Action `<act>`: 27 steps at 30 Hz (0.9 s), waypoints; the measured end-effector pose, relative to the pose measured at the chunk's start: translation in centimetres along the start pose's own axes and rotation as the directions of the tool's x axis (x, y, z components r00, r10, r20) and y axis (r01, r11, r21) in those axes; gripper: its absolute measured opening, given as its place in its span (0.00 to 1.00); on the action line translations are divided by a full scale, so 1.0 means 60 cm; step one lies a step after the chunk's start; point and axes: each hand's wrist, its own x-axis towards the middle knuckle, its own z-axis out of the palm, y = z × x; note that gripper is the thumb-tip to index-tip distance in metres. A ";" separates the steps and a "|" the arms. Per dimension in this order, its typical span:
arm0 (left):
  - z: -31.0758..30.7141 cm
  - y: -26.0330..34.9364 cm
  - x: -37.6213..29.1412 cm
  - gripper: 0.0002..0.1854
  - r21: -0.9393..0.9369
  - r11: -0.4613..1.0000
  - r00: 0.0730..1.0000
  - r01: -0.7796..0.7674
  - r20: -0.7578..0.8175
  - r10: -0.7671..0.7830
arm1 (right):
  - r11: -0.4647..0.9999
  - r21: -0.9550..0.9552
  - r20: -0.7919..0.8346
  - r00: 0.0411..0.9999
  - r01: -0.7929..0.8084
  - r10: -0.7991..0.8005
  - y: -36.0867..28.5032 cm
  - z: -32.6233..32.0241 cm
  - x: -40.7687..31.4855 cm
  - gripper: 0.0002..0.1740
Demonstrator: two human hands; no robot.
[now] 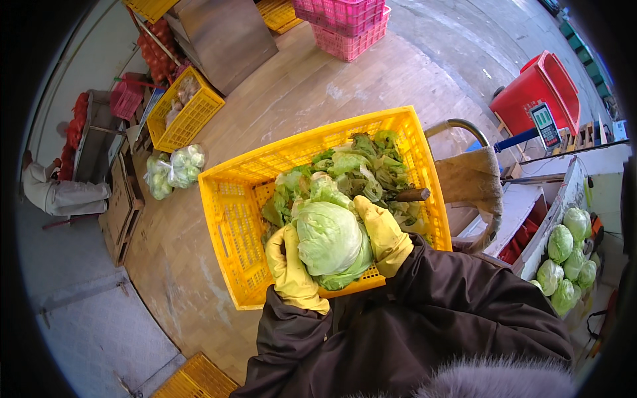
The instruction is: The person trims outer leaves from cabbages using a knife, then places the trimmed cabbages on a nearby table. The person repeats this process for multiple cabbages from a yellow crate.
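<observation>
A pale green head of iceberg lettuce [328,236] is held up between my two yellow-gloved hands. My left hand [291,268] cups its left side, and my right hand [383,234] supports the right. Several outer leaves stick up from its far end. Beneath it is a yellow plastic crate [226,239] with slotted walls. Loose trimmed lettuce leaves [363,164], some browned, fill its far and right parts. A short wooden handle [413,195] pokes out over the leaves just beyond my right hand; whatever it belongs to is hidden.
Right of the crate are a curved metal tube [468,125] with brown cloth and a scale display [545,124]. More lettuces [572,258] lie at far right. Bagged vegetables [186,164] stand on the floor at left, near another yellow crate [186,109]. A person [64,189] is at far left.
</observation>
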 end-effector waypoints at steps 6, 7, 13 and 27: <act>-0.005 0.009 -0.009 0.32 0.261 0.958 0.968 -0.115 0.248 0.049 | 0.988 -0.123 -0.146 0.983 0.097 -0.115 -0.010 0.018 0.006 0.22; 0.000 0.002 -0.009 0.35 0.242 0.964 0.975 -0.107 0.217 0.054 | 0.991 -0.097 -0.109 0.989 0.093 -0.103 -0.013 0.021 0.002 0.22; -0.007 -0.014 -0.007 0.43 -0.371 0.908 0.981 0.195 0.092 -0.173 | 0.998 0.053 0.039 0.999 0.020 -0.022 -0.043 0.028 -0.027 0.16; -0.085 0.102 0.018 0.37 0.022 0.967 0.935 0.254 0.251 -0.251 | 0.909 -0.288 0.205 0.946 0.302 -0.250 -0.058 0.008 -0.008 0.21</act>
